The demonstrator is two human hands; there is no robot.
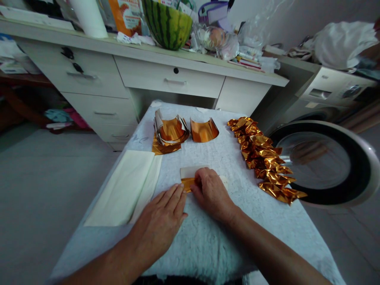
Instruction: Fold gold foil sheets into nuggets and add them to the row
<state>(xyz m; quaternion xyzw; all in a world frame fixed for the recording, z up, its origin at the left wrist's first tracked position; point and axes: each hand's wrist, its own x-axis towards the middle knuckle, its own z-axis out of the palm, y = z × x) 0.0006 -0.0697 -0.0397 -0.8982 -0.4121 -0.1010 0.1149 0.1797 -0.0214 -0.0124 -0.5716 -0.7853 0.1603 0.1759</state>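
A small sheet of gold foil paper (188,184) lies on the cloth-covered table, its near part folded over so gold shows below the pale backing. Flat beside it, my left hand (166,211) has its fingers stretched out, the tips touching the sheet's left near corner. My right hand (212,192) is curled, with thumb and fingers closed on the right side of the same sheet and hiding that part. Farther back stand a stack of curled gold foil sheets (170,130) and a single curled sheet (204,130). Folded gold foil pieces (258,150) run in a row along the right.
Pale folded paper (123,186) lies on the table's left side. Behind is a white drawer desk (169,81) carrying a cut watermelon (168,23) and a paper roll (89,18). A washing machine's open round door (323,162) sits close to the table's right edge.
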